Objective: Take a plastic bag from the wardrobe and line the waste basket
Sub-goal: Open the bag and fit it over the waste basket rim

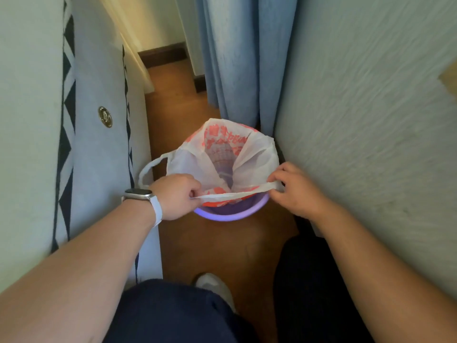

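A white plastic bag (257, 154) with red print sits open inside the purple waste basket (232, 214) on the wooden floor. Its far edge stands above the rim. One handle loop (148, 169) hangs out over the left side. My left hand (176, 196) and my right hand (294, 189) each pinch an end of the bag's near edge, which is stretched taut between them just above the basket's near rim. The inside of the basket is mostly hidden by the bag.
A bed with a white and dark patterned cover (99, 134) runs along the left. A pale wall (371, 120) stands close on the right, and blue curtains (242, 70) hang behind the basket. My knees and a white shoe (215, 285) are below.
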The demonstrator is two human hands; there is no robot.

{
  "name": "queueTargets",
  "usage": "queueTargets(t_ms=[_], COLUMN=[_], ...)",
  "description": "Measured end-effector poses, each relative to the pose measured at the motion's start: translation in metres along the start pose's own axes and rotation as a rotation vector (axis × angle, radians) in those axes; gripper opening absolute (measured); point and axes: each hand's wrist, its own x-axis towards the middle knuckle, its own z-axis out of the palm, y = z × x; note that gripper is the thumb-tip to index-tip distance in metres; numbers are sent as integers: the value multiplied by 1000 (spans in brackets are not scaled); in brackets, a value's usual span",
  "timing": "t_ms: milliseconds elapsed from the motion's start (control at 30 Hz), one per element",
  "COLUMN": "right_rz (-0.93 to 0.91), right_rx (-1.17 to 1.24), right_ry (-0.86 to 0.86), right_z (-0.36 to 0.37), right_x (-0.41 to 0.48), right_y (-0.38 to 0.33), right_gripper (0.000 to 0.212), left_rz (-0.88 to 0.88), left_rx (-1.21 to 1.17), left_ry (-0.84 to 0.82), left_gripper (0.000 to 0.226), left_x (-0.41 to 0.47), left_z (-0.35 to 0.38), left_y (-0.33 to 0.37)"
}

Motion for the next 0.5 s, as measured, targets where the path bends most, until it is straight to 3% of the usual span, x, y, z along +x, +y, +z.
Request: queueTargets(t_ms=[67, 200, 367, 500], right_rz=[6, -50, -73, -80], right_rx=[25, 76, 67, 20], right_ry=[-12, 6, 143, 121], right_z=[4, 13, 34, 42], right_x=[-9, -14, -28, -33], right_y=[-3, -10, -1, 12], right_gripper=[4, 16, 12, 6], left_rz=[-14, -24, -33, 10], left_rx=[-36, 12, 102, 130], left_ry=[0, -52, -78, -113], left_gripper=[17, 20, 18, 20], left_x=[-2, -15, -24, -16], left_z=[5, 14, 32, 53], left_y=[1, -2, -6, -19])
